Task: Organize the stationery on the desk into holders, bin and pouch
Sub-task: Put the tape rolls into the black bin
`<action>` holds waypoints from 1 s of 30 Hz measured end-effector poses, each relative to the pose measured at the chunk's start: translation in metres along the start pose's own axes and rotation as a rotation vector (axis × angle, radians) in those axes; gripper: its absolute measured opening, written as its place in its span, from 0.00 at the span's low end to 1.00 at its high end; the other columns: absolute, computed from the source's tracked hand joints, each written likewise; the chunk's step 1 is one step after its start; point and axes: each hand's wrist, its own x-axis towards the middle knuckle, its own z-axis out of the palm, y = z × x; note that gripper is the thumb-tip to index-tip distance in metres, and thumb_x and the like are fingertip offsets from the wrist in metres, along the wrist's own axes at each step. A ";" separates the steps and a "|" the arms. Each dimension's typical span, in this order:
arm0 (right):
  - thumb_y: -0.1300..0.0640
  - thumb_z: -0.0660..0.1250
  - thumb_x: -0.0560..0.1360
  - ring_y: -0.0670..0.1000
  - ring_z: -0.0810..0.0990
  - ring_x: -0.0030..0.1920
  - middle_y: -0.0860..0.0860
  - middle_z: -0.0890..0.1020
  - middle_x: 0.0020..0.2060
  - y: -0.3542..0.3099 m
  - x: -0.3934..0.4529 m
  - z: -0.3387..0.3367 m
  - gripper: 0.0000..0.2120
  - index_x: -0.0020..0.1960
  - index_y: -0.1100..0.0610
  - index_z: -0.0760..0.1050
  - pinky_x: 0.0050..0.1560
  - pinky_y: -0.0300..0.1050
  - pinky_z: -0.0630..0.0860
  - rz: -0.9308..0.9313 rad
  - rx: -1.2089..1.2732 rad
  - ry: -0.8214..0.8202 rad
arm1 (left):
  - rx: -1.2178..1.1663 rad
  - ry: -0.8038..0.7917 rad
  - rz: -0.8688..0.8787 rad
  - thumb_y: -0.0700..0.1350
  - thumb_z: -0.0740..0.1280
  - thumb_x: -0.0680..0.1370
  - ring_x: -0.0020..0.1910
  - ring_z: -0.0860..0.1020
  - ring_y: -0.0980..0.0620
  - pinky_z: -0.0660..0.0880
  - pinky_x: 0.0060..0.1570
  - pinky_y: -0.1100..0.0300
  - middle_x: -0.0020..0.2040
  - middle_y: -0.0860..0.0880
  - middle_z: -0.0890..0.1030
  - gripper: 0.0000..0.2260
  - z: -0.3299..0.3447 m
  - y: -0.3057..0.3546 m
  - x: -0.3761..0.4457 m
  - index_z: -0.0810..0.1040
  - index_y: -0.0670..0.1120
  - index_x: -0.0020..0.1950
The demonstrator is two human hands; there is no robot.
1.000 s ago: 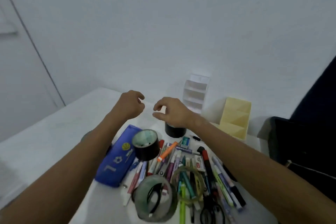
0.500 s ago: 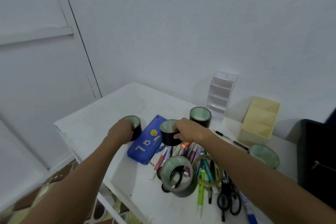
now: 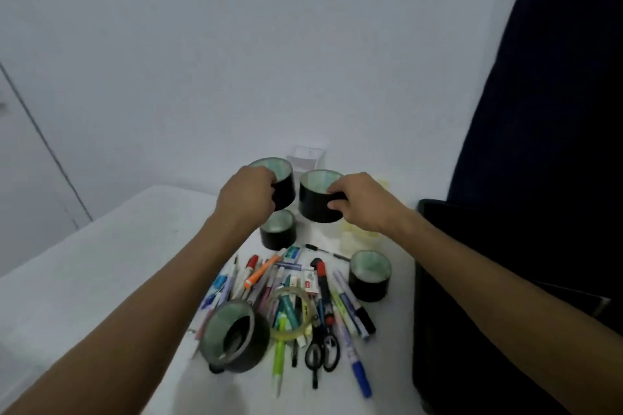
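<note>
My left hand (image 3: pixel 247 197) grips a black tape roll (image 3: pixel 281 184) lifted above the desk. My right hand (image 3: pixel 362 202) grips a second black tape roll (image 3: pixel 315 199) beside it, the two rolls nearly touching. Below them a third black roll (image 3: pixel 278 229) stands on the white desk (image 3: pixel 101 273), and another (image 3: pixel 369 276) stands to the right. A large dark tape roll (image 3: pixel 236 335) and a clear tape ring (image 3: pixel 291 313) lie on a heap of pens and markers (image 3: pixel 303 293). Black scissors (image 3: pixel 322 352) lie at the front of the heap.
A clear tiered holder (image 3: pixel 305 158) stands against the wall behind the held rolls. A yellow holder (image 3: pixel 357 234) is mostly hidden behind my right hand. A black bin (image 3: pixel 472 296) sits at the desk's right edge, with a dark curtain (image 3: pixel 546 111) above it.
Both hands have lifted their tape rolls off the desk and brought them together toward the back. The view has swung right, and the blue pouch is hidden or out of view.
</note>
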 end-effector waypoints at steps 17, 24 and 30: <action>0.56 0.69 0.74 0.54 0.80 0.55 0.55 0.81 0.56 0.198 -0.181 -0.092 0.14 0.59 0.56 0.79 0.58 0.48 0.78 0.676 -0.121 0.164 | -0.190 -0.242 0.489 0.38 0.64 0.75 0.48 0.79 0.41 0.72 0.44 0.55 0.52 0.41 0.78 0.11 0.110 0.290 0.035 0.78 0.41 0.56; 0.58 0.69 0.73 0.53 0.81 0.50 0.55 0.82 0.53 0.238 -0.181 -0.063 0.13 0.57 0.58 0.79 0.52 0.47 0.80 0.804 -0.088 0.069 | -0.187 -0.382 0.548 0.38 0.63 0.75 0.47 0.80 0.42 0.71 0.40 0.57 0.48 0.41 0.81 0.08 0.164 0.308 0.036 0.79 0.39 0.50; 0.64 0.68 0.71 0.55 0.81 0.48 0.57 0.79 0.54 0.266 -0.178 -0.053 0.17 0.60 0.61 0.77 0.45 0.42 0.78 0.900 -0.041 0.033 | -0.209 -0.441 0.550 0.39 0.63 0.75 0.45 0.80 0.42 0.78 0.45 0.52 0.48 0.41 0.80 0.09 0.198 0.317 0.036 0.79 0.39 0.53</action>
